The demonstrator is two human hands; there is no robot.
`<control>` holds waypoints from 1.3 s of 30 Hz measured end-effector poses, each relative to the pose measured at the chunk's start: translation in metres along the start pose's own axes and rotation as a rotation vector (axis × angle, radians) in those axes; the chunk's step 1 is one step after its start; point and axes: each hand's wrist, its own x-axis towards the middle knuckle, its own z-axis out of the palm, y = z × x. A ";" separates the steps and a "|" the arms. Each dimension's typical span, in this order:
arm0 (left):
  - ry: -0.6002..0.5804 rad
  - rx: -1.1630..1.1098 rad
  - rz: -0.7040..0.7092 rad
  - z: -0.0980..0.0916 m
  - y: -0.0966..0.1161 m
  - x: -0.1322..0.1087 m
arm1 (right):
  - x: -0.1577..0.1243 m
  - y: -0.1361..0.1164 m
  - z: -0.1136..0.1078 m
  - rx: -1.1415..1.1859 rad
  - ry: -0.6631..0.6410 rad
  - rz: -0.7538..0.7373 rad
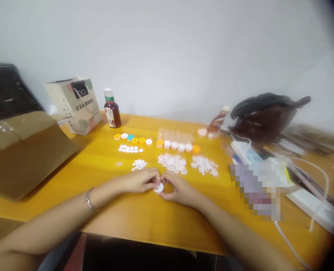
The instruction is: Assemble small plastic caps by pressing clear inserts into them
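Near the front middle of the yellow table, my left hand (pixel 146 181) and my right hand (pixel 176 187) meet around a small white round disc (pixel 159 188). The fingers of both hands are closed on its edges. What exactly the disc is, I cannot make out. Just beyond my left hand lies a pile of small white round pieces (pixel 139 164), with rows of similar white pieces (pixel 130 148) behind it. Two heaps of small pale flat pieces, one in the middle (pixel 172 163) and one further right (pixel 204 165), spread out beyond my right hand.
Orange, white and teal round caps (pixel 135 140) stand in a row, with white and orange ones (pixel 180 146) beside clear cups (pixel 176 135). A dark bottle (pixel 112 111), a paper bag (pixel 83 105) and a brown box (pixel 28 150) are left. A power strip (pixel 315 209) and cables are right.
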 end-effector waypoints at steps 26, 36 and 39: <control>0.015 0.076 -0.364 -0.074 -0.050 -0.021 | 0.000 -0.001 -0.005 0.036 -0.005 0.047; 0.274 0.154 -0.123 -0.055 -0.029 -0.008 | 0.000 0.000 -0.005 0.041 -0.006 0.043; 0.238 0.175 0.041 -0.036 -0.013 -0.003 | 0.000 0.002 -0.004 0.034 -0.005 0.036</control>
